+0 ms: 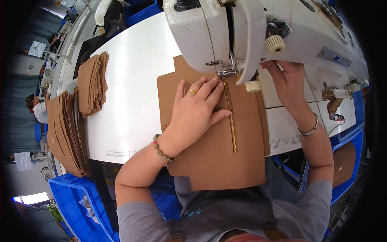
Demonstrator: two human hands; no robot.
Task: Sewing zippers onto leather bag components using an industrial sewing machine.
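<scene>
A brown leather-like panel [213,169] lies on the white table under the head of a white sewing machine [193,40]. A gold-toothed zipper [232,129] runs lengthwise in a slot of the panel, its far end close to the metal presser foot [226,73]. My left hand [193,107] rests flat on the panel left of the zipper, fingers stretched toward the foot and thumb reaching the zipper. My right hand [289,82] is raised at the right side of the machine head, whose body hides most of its fingertips; whether they hold anything does not show.
Stacks of brown pieces [92,84] and larger brown panels [66,133] sit at the left. Blue bins [74,193] flank the table. Small tools [335,117] lie at the right. A person [39,111] works farther left.
</scene>
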